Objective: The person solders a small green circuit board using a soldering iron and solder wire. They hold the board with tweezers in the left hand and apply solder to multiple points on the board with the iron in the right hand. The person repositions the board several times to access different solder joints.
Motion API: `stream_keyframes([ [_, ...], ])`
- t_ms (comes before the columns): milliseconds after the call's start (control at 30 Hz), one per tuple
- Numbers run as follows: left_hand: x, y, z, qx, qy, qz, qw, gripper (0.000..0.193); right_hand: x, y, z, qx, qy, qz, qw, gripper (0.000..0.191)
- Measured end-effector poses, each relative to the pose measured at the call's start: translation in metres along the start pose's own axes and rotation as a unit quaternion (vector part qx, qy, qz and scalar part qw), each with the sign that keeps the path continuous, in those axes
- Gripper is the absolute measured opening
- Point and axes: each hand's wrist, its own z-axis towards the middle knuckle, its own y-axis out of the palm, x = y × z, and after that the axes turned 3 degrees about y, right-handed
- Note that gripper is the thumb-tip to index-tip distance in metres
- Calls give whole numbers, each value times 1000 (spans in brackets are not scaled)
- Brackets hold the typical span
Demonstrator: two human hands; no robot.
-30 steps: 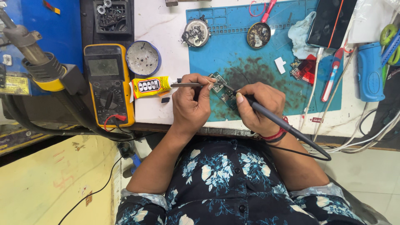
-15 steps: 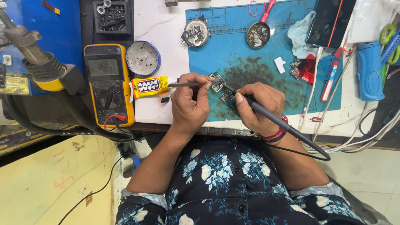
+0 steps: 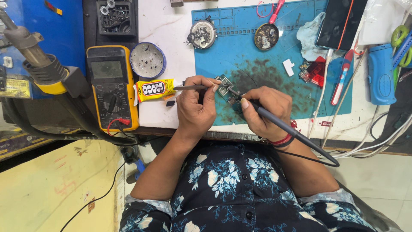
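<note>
My left hand (image 3: 196, 106) pinches a pair of metal tweezers (image 3: 190, 87) whose tips reach a small green circuit board (image 3: 227, 91) on the blue work mat (image 3: 240, 60). My right hand (image 3: 264, 111) grips a dark soldering iron (image 3: 281, 125) like a pen, its tip resting on the same board. The iron's black cable (image 3: 317, 160) loops off to the right over my forearm. Both hands rest close together at the mat's front edge.
A yellow multimeter (image 3: 112, 88) and a yellow glue tube (image 3: 153, 90) lie left of my hands. A round tin (image 3: 147, 60), a hot-air handle (image 3: 40, 71), two round metal parts (image 3: 202, 33), a phone (image 3: 341, 23) and a red-handled tool (image 3: 341, 79) crowd the bench.
</note>
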Motion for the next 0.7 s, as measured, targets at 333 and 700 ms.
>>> stream_keyframes([
  [333,1,0,0,0,-9,5,1000,17,0,0,0,-4,-7,-3,1000,7],
  [700,1,0,0,3,-9,14,1000,16,0,0,1,3,12,-9,1000,7],
])
